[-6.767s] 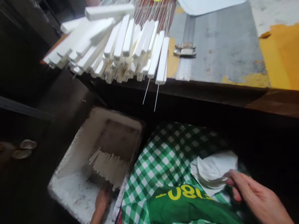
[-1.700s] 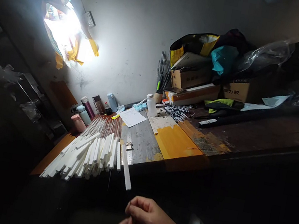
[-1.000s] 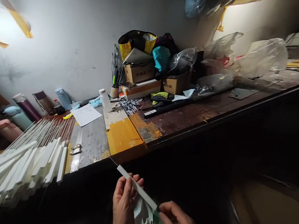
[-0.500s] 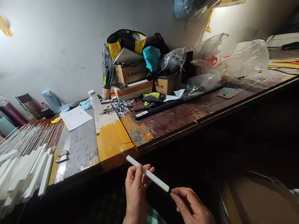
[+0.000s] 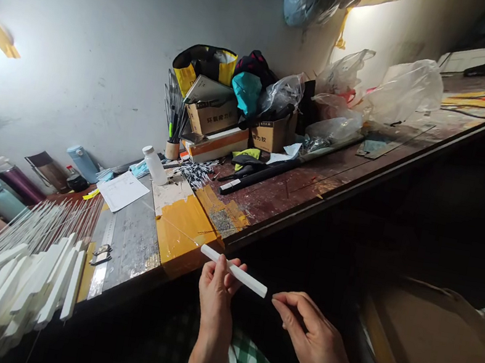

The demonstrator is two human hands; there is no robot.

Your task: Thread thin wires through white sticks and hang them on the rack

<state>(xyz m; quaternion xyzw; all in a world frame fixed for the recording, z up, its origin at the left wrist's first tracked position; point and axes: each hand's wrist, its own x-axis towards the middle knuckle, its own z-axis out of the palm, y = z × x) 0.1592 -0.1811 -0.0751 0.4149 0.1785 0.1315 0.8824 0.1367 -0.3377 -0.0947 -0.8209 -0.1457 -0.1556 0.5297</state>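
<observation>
My left hand point(image 5: 219, 290) is closed around a slim white stick point(image 5: 248, 280) with flat sides, gripping it near its middle. A thin line or rod point(image 5: 194, 240) runs from the stick's far left end over the taped bench edge. My right hand point(image 5: 308, 324) is in a pinch just off the stick's near right end, with a small gap between them. Whatever sits in that pinch is too small to make out. At the left of the bench lies a pile of similar white sticks point(image 5: 34, 285) with thin rods point(image 5: 60, 215) pointing away from me.
Yellow tape point(image 5: 185, 237) covers the bench's front edge. Behind it stand a white bottle point(image 5: 154, 166) and a heap of small thin pieces point(image 5: 197, 172). Paper point(image 5: 122, 191), cartons point(image 5: 211, 116) and plastic bags point(image 5: 403, 91) lie further back. A cardboard box point(image 5: 438, 347) is at the right.
My left hand and the white stick have moved slightly left and up. My right hand has shifted the same way, still pinched near the stick's end.
</observation>
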